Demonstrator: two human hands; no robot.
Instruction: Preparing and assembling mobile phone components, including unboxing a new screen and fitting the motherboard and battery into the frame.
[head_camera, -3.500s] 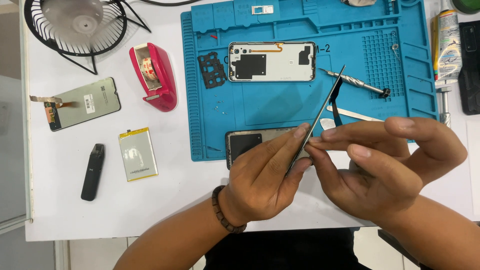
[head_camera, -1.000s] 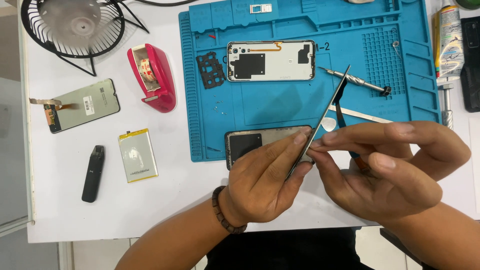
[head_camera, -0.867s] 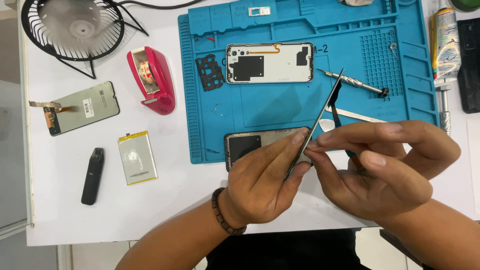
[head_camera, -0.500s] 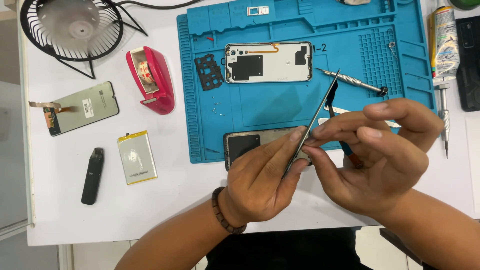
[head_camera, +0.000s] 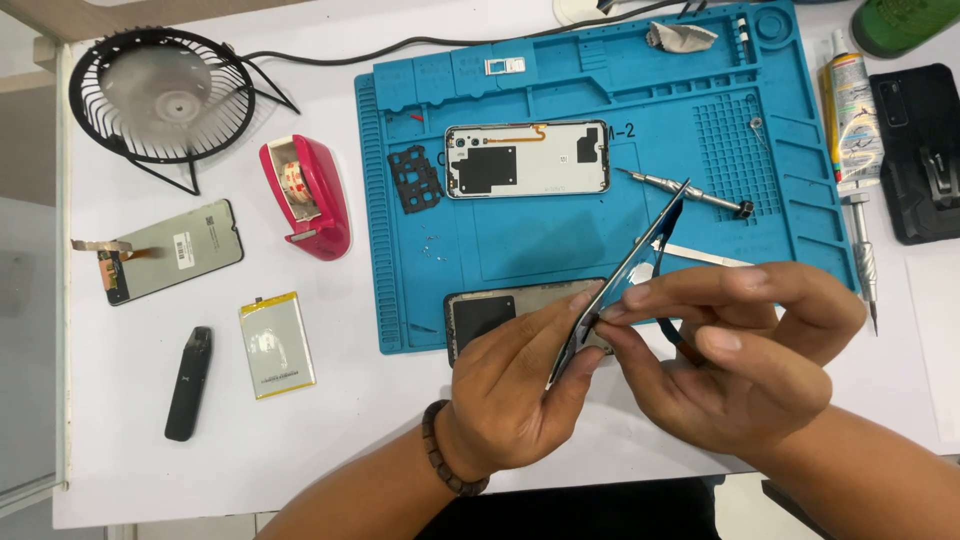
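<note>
My left hand grips the lower end of a thin phone panel, held edge-on and tilted up to the right over the blue repair mat. My right hand pinches the same panel near its lower middle with thumb and forefinger. Under my left hand lies a dark phone back cover, partly hidden. A phone frame with exposed internals lies on the mat beyond, a small black cover plate beside it.
Tweezers and a screwdriver lie on the mat. A pink tape dispenser, a fan, a screen, a battery and a black stick-shaped device sit to the left. A glue tube and a black case are at the right.
My right hand's fingers have shifted along the panel and now pinch it lower down. The panel stays tilted the same way, and my left hand keeps its hold.
</note>
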